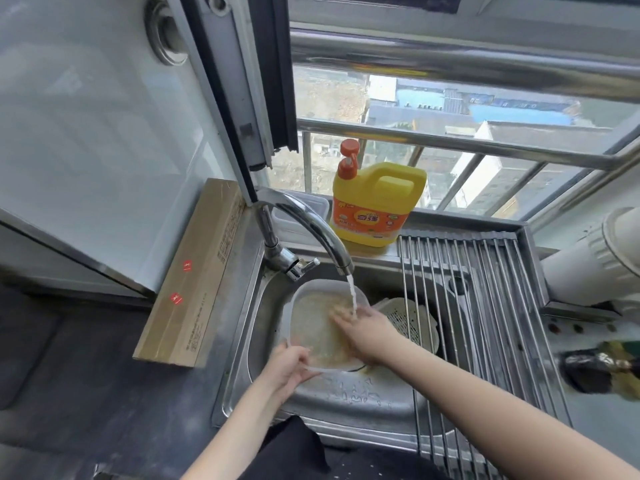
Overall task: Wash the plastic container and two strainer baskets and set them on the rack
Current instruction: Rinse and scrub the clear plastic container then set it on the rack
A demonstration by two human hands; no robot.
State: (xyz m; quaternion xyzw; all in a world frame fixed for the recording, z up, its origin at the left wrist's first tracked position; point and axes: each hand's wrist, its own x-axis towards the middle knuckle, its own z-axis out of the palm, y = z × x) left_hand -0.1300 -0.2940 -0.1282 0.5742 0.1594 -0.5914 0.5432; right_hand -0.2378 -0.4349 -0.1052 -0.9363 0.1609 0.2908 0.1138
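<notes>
Left hand grips near rim of plastic container in sink; right hand, fingers flat, rubs inside under tap stream.

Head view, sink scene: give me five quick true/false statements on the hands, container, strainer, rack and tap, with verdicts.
1. Water runs from the faucet into the plastic container. True.
2. The left hand grips the container's near rim. True.
3. The right hand holds a sponge. False: it lies with straight fingers inside the container, under the stream, with nothing in it.
4. A strainer basket already sits on the rack. False: it lies down in the sink, right of the container, partly under the rack's bars.
5. The yellow detergent bottle stands on the ledge behind the sink. True.
</notes>
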